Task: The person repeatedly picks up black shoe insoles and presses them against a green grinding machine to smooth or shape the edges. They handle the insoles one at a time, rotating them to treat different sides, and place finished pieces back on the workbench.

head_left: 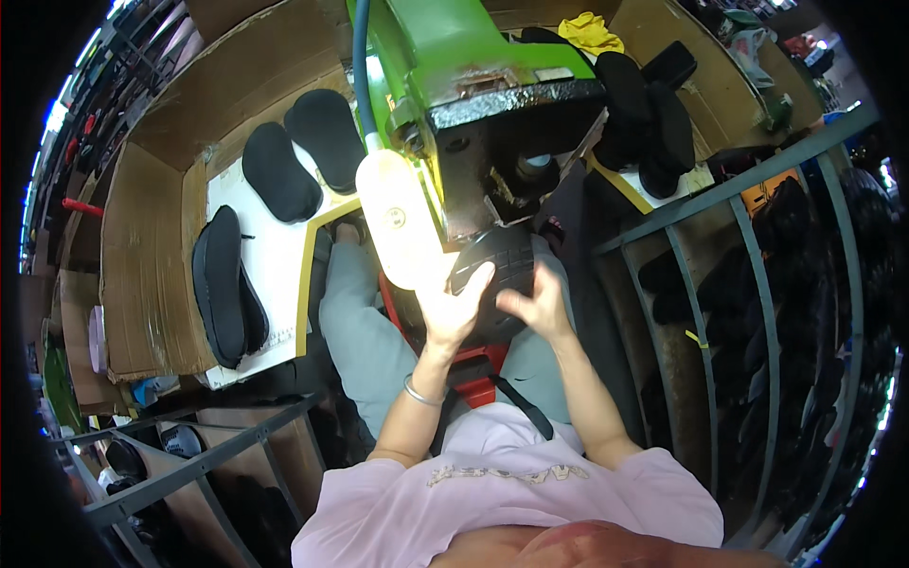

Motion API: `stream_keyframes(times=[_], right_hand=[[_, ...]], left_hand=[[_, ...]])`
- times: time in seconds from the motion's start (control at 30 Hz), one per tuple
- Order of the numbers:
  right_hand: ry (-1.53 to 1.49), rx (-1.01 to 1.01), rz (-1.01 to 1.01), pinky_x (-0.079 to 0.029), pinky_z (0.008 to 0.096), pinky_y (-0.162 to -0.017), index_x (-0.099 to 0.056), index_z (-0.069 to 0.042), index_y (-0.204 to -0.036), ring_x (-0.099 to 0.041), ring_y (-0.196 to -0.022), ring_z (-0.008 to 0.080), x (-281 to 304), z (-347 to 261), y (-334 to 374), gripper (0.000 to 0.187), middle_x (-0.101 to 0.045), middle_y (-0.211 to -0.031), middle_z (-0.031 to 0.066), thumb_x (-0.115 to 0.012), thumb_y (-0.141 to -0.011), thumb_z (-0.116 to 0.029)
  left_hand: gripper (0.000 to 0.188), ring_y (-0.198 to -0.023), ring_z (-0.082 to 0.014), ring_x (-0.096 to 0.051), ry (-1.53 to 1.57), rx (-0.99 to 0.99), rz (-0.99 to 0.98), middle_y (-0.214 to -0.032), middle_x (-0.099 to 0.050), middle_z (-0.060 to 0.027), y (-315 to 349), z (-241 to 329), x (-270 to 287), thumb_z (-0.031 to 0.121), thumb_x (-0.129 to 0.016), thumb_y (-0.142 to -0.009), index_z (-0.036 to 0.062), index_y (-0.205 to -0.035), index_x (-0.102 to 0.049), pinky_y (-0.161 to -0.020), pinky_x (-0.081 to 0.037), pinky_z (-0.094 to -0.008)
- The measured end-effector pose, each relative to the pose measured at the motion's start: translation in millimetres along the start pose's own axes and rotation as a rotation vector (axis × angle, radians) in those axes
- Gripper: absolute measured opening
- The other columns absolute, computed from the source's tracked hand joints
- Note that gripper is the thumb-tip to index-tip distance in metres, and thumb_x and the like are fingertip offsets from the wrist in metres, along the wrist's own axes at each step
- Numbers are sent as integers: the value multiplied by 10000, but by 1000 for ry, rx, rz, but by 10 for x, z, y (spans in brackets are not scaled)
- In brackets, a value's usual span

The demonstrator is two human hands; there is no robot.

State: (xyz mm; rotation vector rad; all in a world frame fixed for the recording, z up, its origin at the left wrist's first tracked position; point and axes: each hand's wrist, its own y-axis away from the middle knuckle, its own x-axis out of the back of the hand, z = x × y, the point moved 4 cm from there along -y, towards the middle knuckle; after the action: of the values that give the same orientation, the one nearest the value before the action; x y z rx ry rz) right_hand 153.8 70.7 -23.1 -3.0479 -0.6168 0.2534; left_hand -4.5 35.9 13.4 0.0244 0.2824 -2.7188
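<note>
A black shoe sole [494, 260] with a grooved tread is under the head of a green machine [492, 43], between my two hands. My left hand [453, 310] is at its left edge, thumb laid against the tread; lamp glare washes out the other fingers, which seem to wrap the edge. On the other side, my right hand [540, 305] has thumb and forefinger spread apart, the thumb pointing across the sole. Whether the right thumb touches the sole is hard to see. A bright white lamp [396, 216] hangs just left of the machine head.
Black shoe parts [281, 172] lie on a white board [275, 270] with yellow edging, backed by cardboard [151, 256]. More black parts [653, 118] and a yellow cloth [592, 34] are at far right. Metal racks [739, 222] flank both sides.
</note>
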Motion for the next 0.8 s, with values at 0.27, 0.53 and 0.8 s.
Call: stream_keyframes(times=[0.27,0.53,0.8], right_hand=[[-237,-335,355,-409,178,-327,-553,-37,-1064,-515,-528,50,1286,561,689,323,-555,-760,0,-688,-770,-19],[-78,-100,315,-263,163,-314,-551,-23,-1142,-526,-523,27,1071,-731,-517,363,-614,-874,26,-708,-827,-112],[-306,-64,40,-414,196,-317,-528,-35,-1063,-585,-565,87,65,-542,-525,291,-628,-840,61,-696,-826,-32]], left_hand=[[247,-818,-107,-597,240,4,116,-924,-653,-66,239,-161,-43,-76,-707,-802,-61,-1034,-627,-758,-492,-232],[274,-803,-120,-605,8,-77,-35,-895,-649,-61,-88,152,332,-43,-760,-751,-27,-990,-627,-757,-496,-254],[294,-888,-168,-633,317,90,73,-1022,-657,-125,-180,30,1520,-80,-650,-820,-73,-1109,-601,-816,-505,-275]])
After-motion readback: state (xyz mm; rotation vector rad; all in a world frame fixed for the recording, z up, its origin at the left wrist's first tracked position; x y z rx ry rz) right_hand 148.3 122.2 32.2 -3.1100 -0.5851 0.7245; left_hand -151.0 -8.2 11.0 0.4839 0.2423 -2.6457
